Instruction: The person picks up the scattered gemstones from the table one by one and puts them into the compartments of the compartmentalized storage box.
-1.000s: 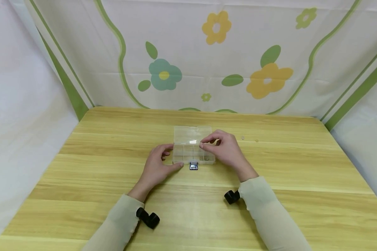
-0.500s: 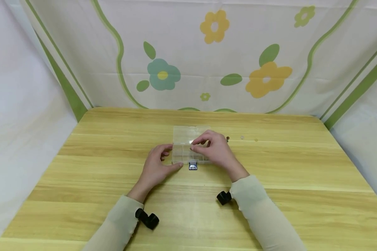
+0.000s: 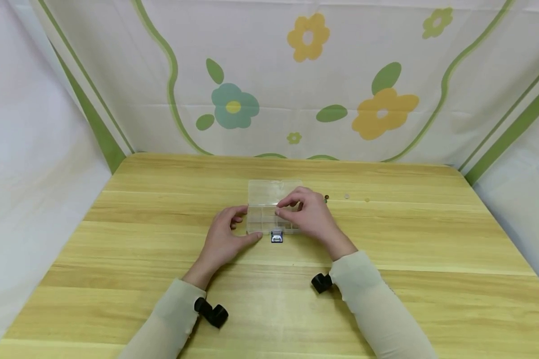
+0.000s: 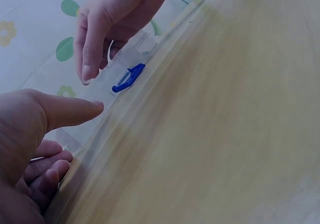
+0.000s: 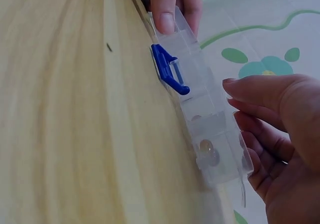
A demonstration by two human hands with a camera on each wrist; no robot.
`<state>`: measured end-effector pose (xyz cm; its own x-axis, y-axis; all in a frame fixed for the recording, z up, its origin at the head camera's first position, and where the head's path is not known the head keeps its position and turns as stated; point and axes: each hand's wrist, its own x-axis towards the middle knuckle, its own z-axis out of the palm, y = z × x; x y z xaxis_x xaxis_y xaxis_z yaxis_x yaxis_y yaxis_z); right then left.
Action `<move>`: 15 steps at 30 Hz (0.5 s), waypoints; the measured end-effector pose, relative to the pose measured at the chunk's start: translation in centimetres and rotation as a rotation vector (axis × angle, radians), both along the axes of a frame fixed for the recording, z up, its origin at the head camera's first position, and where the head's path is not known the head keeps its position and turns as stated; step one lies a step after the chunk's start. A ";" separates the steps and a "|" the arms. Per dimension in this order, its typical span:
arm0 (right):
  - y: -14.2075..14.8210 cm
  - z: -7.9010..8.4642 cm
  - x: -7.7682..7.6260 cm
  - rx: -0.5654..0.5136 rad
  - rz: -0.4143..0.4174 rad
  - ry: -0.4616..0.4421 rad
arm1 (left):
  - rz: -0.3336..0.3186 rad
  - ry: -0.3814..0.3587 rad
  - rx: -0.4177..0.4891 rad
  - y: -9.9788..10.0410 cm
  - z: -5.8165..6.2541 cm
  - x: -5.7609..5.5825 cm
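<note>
Wood-grained tabletop (image 3: 269, 309) bears a clear, compartmented box (image 3: 268, 214) with blue latch (image 5: 165, 68).

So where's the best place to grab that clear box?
Probably grip the box by its left end, from the left, thumb at the front and fingers towards the back, as the left hand does. It's long and narrow, so it should fit across a hand there. I'd avoid the open lid, which might swing, and the blue latch in front.
</note>
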<state>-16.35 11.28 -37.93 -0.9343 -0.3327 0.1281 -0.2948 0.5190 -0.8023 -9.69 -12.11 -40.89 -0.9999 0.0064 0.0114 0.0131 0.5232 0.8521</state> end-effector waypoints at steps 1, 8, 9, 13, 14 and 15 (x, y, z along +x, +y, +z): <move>0.1 0.0 0.0 0.005 -0.001 0.001 | 0.000 -0.001 0.000 0.0 0.0 0.0; 0.3 -0.1 0.0 0.037 -0.002 0.012 | -0.004 -0.001 -0.004 0.0 0.0 0.0; 0.3 -0.1 0.0 0.042 -0.003 0.016 | -0.003 -0.001 -0.003 0.0 0.0 0.0; 0.4 -0.1 0.1 0.063 -0.014 0.021 | -0.001 -0.005 0.000 0.0 0.2 0.1; 0.5 -0.1 0.1 0.065 -0.017 0.025 | 0.000 -0.006 -0.001 0.0 0.2 0.1; 0.5 -0.1 0.1 0.068 -0.022 0.029 | 0.001 -0.006 -0.002 0.0 0.2 0.1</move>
